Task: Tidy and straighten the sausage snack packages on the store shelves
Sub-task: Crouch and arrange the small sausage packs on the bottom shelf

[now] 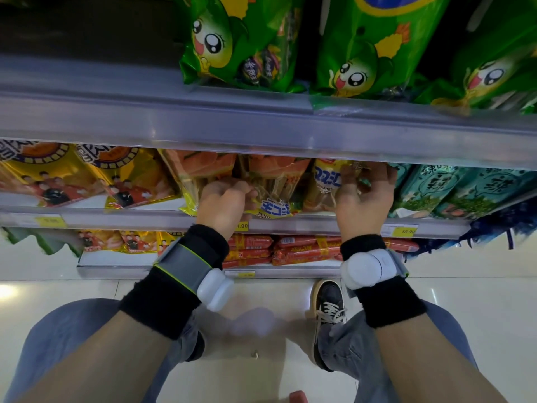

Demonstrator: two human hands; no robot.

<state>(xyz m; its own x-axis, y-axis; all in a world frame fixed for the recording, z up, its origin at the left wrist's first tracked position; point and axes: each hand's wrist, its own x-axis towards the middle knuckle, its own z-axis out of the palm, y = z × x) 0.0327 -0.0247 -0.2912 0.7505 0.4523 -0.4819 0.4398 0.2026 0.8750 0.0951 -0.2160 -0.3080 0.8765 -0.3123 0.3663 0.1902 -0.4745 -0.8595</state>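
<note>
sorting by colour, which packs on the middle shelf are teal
The teal packs at the right end of the middle shelf, just right of the right hand. The others on that shelf are yellow or orange.

We see glossy plastic film on the green snack bags [241, 45] above and on the orange sausage packages [273, 181] our hands grip, their wrappers crinkled and catching light. The shelf edge [261, 123] looks like smooth grey metal behind a clear plastic strip. Paper price tags [402, 230] sit matt yellow. The red sausage sticks [305, 251] below wear shiny casing. Our wristbands [162, 303] are soft, matt black cloth, the wrist devices [363, 267] smooth white plastic. The floor tiles [465, 286] shine, polished.
</note>
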